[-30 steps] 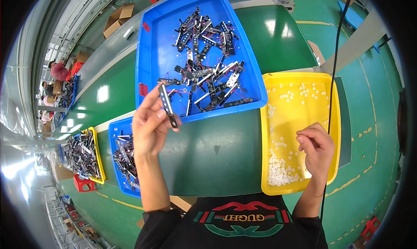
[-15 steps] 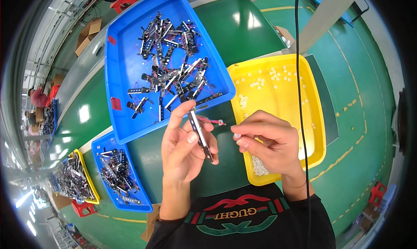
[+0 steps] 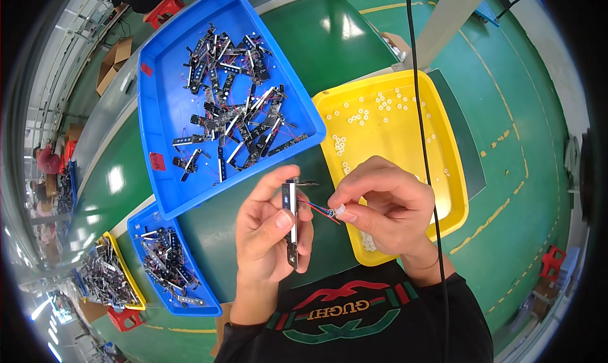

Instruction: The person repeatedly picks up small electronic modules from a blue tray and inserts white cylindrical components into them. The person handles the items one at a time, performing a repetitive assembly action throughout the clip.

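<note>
My left hand holds a narrow black electronic module upright between thumb and fingers; a white strip runs along its side. Thin red and blue wires come off it to a small round part at their end. The fingers of my right hand pinch a small white ring-like piece against that round part. Whether the piece is seated on it I cannot tell. The right hand is over the near left edge of a yellow tray, which holds many loose white rings.
A large blue tray of similar wired modules lies at the far left. A smaller blue tray and a yellow-rimmed tray with more modules stand further left. A black cable hangs down past my right hand.
The white piece in my right hand has come up against the round part at the wire ends. My left hand has turned the module more upright. The view has shifted slightly.
</note>
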### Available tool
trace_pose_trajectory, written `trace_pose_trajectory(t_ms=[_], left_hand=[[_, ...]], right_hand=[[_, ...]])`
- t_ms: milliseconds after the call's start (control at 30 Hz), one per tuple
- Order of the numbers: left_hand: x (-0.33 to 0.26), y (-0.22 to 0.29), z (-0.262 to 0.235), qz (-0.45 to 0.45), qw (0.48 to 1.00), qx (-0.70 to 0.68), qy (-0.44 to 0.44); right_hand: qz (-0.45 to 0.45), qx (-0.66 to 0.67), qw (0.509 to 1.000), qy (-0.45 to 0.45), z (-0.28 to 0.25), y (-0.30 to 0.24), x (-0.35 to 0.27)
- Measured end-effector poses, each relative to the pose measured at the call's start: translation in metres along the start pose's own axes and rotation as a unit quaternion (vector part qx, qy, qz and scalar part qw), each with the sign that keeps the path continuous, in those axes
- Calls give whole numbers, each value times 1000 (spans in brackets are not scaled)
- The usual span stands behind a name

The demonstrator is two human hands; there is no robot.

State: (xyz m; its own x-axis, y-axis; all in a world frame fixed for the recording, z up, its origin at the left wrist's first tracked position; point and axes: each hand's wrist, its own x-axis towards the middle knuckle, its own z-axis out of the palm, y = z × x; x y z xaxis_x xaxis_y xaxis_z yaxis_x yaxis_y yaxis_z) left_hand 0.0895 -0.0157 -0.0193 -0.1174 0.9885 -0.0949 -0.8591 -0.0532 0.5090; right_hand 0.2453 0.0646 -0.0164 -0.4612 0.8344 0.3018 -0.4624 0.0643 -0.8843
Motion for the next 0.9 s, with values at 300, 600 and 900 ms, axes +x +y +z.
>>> trace_pose_trajectory(t_ms=[300, 600, 900], left_hand=[[1, -5, 1, -70, 996, -40, 21], [2, -11, 2, -56, 998, -11, -1], [-2, -11, 7, -4, 996, 92, 10]], right_hand=[[-117, -178, 970, -114, -10, -11, 12], [-107, -160, 974, -118, -8, -8, 14], [-106, -173, 967, -156, -8, -10, 14]])
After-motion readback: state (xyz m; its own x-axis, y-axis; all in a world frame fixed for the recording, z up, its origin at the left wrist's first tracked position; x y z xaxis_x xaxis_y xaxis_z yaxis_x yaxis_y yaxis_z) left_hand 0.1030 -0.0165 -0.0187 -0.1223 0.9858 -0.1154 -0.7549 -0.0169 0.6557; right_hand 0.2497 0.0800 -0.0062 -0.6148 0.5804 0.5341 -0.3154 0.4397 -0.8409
